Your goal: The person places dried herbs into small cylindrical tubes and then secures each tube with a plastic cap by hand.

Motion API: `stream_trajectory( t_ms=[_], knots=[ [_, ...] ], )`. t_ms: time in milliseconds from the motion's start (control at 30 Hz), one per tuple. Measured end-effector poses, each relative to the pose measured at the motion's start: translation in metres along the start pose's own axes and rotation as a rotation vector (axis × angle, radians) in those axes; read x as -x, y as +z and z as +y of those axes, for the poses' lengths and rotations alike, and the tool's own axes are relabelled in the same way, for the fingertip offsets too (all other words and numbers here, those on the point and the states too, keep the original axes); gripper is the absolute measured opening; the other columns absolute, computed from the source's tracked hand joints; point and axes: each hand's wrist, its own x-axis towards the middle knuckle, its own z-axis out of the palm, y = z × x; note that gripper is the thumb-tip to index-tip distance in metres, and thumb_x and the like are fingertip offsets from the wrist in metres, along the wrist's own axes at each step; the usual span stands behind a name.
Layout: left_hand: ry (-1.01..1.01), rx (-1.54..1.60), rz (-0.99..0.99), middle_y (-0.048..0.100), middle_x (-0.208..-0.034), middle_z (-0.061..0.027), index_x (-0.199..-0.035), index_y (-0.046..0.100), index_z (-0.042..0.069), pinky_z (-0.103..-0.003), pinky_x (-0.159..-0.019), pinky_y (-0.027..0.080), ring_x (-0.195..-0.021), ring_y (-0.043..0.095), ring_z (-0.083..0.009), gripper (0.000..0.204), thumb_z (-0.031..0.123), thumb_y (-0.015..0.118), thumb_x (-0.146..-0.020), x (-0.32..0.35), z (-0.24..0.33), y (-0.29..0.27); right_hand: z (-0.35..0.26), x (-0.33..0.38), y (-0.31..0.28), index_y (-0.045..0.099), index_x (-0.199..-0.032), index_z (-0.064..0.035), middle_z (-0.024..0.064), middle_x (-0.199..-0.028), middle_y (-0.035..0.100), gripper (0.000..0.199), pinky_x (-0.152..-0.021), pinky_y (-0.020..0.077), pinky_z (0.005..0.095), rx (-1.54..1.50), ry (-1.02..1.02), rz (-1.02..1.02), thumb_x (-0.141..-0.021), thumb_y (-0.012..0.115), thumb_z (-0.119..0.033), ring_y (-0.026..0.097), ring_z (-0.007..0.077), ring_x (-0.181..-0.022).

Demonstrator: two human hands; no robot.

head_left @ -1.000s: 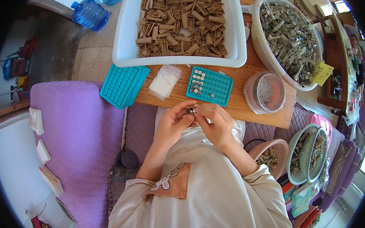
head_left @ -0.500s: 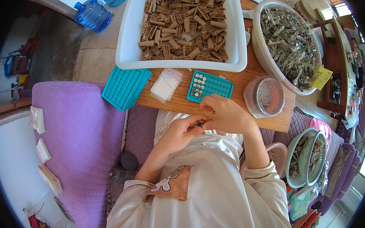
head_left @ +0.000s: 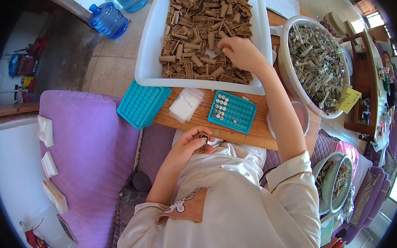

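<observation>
Nearest: left hand (head_left: 184, 148) close to the chest, grip pinched on a small brown part (head_left: 204, 141), held just off the near edge of the wooden tabletop (head_left: 253, 137).

On the tabletop, left to right: one teal grid tray (head_left: 143, 103), holes empty, overhanging the left edge; a stack of clear bags (head_left: 186, 105) just beside it; a second teal grid tray (head_left: 232, 112), a few holes at its left end filled with pale round pieces. Two teal trays in all.

Beyond: large white tub (head_left: 148, 59) heaped with brown parts, too many to count. Right hand (head_left: 239, 52) reaches into the tub's near right corner, fingers bent down on the pile; cannot tell whether the grip has closed on a piece.

Right of the tub: one round white bowl (head_left: 288, 76) of grey-green bits, a yellow paper note (head_left: 349, 99) at its near rim.

Far left, on the floor: two blue water jugs (head_left: 108, 20).

Left: purple cushion (head_left: 83, 161); three white folded papers (head_left: 48, 165) along its outer edge.
</observation>
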Motion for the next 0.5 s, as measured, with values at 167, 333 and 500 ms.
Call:
stream_trajectory(
  t_ms=[167,333,500],
  knots=[
    [-0.030,-0.002,0.010,0.054,-0.093,-0.0054,-0.101,0.049,0.005,-0.025,-0.069,0.047,-0.075,0.056,-0.0131,0.021,0.005,0.043,-0.081,-0.002,-0.001,0.002,0.023,-0.046,0.040,0.054,-0.102,-0.0109,0.0138,-0.106,0.049,0.026,-0.085,0.0386,0.0410,0.359,-0.089,0.041,-0.077,0.048,-0.010,0.046,0.0286,-0.102],
    [-0.038,0.018,0.034,0.054,-0.091,-0.0061,-0.099,0.049,0.004,-0.025,-0.067,0.047,-0.073,0.057,-0.0130,0.020,0.005,0.043,-0.080,-0.001,0.002,0.006,0.019,-0.077,0.042,0.044,-0.117,-0.0119,0.0103,-0.125,0.037,0.040,-0.097,0.0263,0.0440,0.604,-0.026,-0.112,-0.078,0.048,-0.007,0.031,0.0262,-0.119],
    [-0.022,0.051,0.064,0.054,-0.091,-0.0065,-0.100,0.049,0.004,-0.025,-0.066,0.047,-0.073,0.057,-0.0132,0.020,0.005,0.044,-0.080,-0.003,0.003,-0.001,0.015,-0.092,0.053,0.029,-0.127,-0.0126,0.0083,-0.129,0.034,0.044,-0.101,0.0183,0.0460,0.630,-0.003,-0.146,-0.084,0.039,-0.007,0.024,0.0231,-0.124]
  ],
)
